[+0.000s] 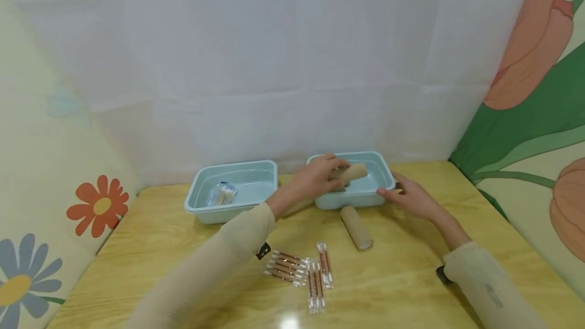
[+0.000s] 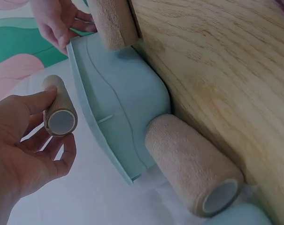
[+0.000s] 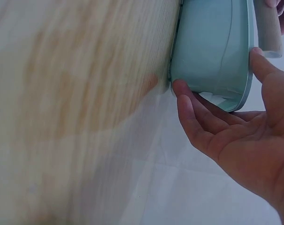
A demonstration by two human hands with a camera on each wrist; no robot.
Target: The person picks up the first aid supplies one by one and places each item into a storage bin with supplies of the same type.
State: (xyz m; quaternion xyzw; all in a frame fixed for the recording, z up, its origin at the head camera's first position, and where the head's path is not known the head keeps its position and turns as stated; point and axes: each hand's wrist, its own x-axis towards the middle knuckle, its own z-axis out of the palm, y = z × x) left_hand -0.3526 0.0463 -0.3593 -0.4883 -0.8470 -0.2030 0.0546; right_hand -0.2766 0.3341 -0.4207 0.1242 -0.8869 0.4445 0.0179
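My left hand [image 1: 320,174] pinches a tan bandage roll [image 1: 355,171] between thumb and fingers, above the right light-blue plastic bin [image 1: 352,200]. In the left wrist view, the held roll shows its pale hollow core end-on, above the bin's rim. My right hand [image 1: 413,199] grips that bin's right end; the right wrist view has its thumb on the rim and fingers curled against the outer wall. A second bandage roll [image 1: 356,228] lies on the table in front of the bin. A third roll [image 2: 193,166] lies at the bin's left side, mostly hidden by my left forearm in the head view.
Another light-blue bin [image 1: 205,212] stands to the left, with a clear bag of cotton swabs [image 1: 225,195] inside. Several wrapped red-brown swabs [image 1: 315,286] lie near the front of the wooden table [image 1: 393,288]. A white sheet [image 1: 256,65] hangs behind.
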